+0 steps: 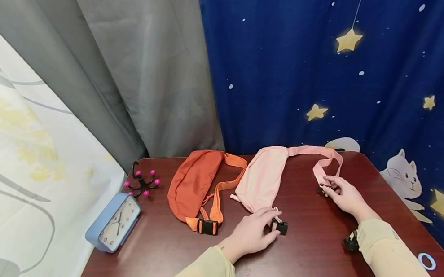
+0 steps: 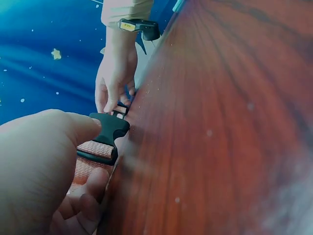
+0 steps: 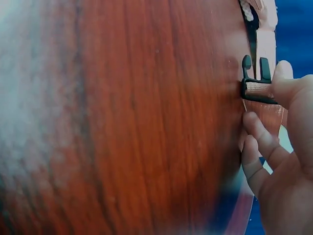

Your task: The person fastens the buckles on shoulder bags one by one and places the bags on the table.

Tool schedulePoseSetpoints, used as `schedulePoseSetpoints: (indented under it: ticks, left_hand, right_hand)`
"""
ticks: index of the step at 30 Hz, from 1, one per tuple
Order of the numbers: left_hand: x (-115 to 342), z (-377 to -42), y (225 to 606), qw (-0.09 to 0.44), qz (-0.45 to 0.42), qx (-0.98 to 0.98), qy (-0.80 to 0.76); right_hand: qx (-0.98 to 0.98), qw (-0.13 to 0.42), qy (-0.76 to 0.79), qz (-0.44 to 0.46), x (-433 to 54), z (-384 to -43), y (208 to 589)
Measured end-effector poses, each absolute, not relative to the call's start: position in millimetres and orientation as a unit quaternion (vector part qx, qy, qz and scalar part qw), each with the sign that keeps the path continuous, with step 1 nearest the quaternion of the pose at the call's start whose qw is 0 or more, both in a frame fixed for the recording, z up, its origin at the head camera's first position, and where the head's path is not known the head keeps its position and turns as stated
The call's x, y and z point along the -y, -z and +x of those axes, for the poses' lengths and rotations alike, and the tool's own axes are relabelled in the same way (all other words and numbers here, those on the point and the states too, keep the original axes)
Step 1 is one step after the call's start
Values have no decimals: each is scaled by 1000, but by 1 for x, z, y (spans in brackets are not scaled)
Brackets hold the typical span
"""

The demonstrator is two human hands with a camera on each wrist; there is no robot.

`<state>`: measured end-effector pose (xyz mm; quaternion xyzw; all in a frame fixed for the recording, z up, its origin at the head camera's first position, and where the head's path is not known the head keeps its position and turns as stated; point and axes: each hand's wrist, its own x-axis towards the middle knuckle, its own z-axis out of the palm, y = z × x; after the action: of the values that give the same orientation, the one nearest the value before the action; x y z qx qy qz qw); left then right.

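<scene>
A pink waist bag (image 1: pixel 264 177) lies on the table, its strap (image 1: pixel 308 149) looping out to the right. My left hand (image 1: pixel 253 232) is at the near end of the bag. Its thumb and fingers pinch the black socket half of the buckle (image 2: pixel 108 128) and the pink webbing behind it. Over to the right, my right hand (image 1: pixel 347 195) pinches the strap's end at the pronged buckle half (image 3: pixel 257 88); the thumb lies on the webbing and the fingers are below. The two buckle halves are apart. An orange-red waist bag (image 1: pixel 196 184) lies left of the pink one, its buckle (image 1: pixel 208 227) fastened.
A blue clock (image 1: pixel 113 222) stands at the table's left edge. Behind it is a black hook rack with pink balls (image 1: pixel 142 183). A pale blue ring (image 1: pixel 427 261) lies near the right edge. Curtains (image 1: pixel 279 60) hang directly behind the table (image 1: pixel 171 270).
</scene>
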<state>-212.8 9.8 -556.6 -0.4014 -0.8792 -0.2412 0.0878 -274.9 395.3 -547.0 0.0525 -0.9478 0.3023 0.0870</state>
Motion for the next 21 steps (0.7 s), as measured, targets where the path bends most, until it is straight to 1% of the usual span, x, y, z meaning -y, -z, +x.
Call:
schedulePoseSetpoints:
  ticks: [7,10,21]
  left_hand:
    - [-12,-213,560,89,-409,877,236]
    - [-13,-213,561,92,-411,877,231]
    - [-14,-214,565,93,-402,885,214]
  right_hand:
    - [933,102,-331,100,-399,-272,546]
    - [935,102,-327,98,-399,-272,544]
    - [960,39,-272,54,-399,-275,545]
